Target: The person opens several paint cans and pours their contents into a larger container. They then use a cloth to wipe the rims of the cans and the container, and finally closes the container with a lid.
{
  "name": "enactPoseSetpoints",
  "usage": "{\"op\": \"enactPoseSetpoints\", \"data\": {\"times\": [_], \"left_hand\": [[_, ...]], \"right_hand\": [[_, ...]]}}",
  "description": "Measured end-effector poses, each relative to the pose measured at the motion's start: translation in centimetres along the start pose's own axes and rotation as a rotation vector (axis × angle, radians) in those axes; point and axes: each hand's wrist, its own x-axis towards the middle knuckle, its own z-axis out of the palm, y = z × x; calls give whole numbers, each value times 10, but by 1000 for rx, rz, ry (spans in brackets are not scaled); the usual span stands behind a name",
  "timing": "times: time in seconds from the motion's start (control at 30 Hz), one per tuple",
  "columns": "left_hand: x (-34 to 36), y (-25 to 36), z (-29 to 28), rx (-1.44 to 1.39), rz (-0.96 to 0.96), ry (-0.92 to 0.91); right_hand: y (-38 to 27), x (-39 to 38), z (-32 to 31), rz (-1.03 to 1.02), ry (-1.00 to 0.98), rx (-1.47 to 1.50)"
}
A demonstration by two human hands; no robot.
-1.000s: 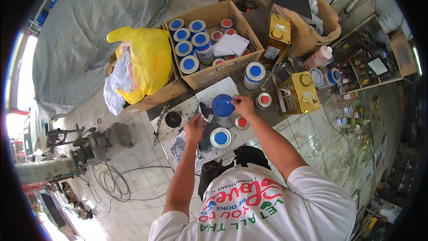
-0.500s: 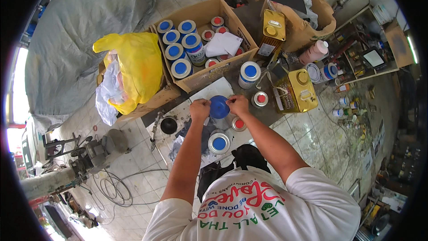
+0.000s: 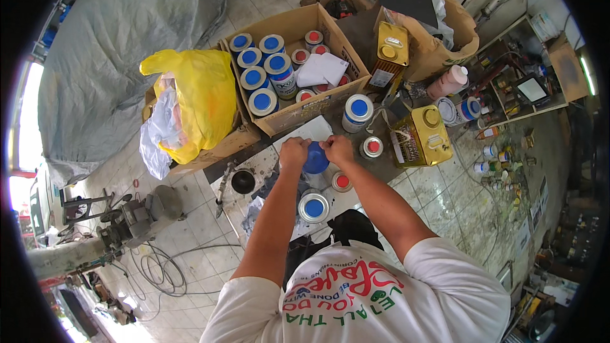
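A round blue plastic bowl-like piece [image 3: 316,159] is held upright to my view between both hands over the low worktable. My left hand [image 3: 295,151] closes its fingers at the left rim, and my right hand [image 3: 337,149] pinches the upper right rim. Just nearer to me stand a can with a blue lid [image 3: 314,208] and a small can with a red lid [image 3: 342,182]. A second small red-lidded can [image 3: 371,147] and a tall blue-lidded can [image 3: 358,113] are to the right. Behind the hands lies a white sheet [image 3: 316,128].
A cardboard box [image 3: 298,114] of several cans stands behind, beside a yellow plastic bag [image 3: 206,101]. Two gold rectangular tins [image 3: 427,140] are at the right. A black cup [image 3: 243,181] sits left of my arm. Cables [image 3: 159,273] coil on the tiled floor.
My left hand has moved right, so the hands are closer together and cover more of the blue piece. Both still hold it. The whole view has shifted slightly.
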Motion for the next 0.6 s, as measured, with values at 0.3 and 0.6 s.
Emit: {"op": "enactPoseSetpoints", "data": {"times": [0.3, 0.6], "left_hand": [[-70, -49, 12, -537, -265, -126], [-41, -26, -7, -37, 134, -57]], "right_hand": [[47, 9, 13, 82, -215, 295], [60, 8, -2, 4, -137, 92]]}}
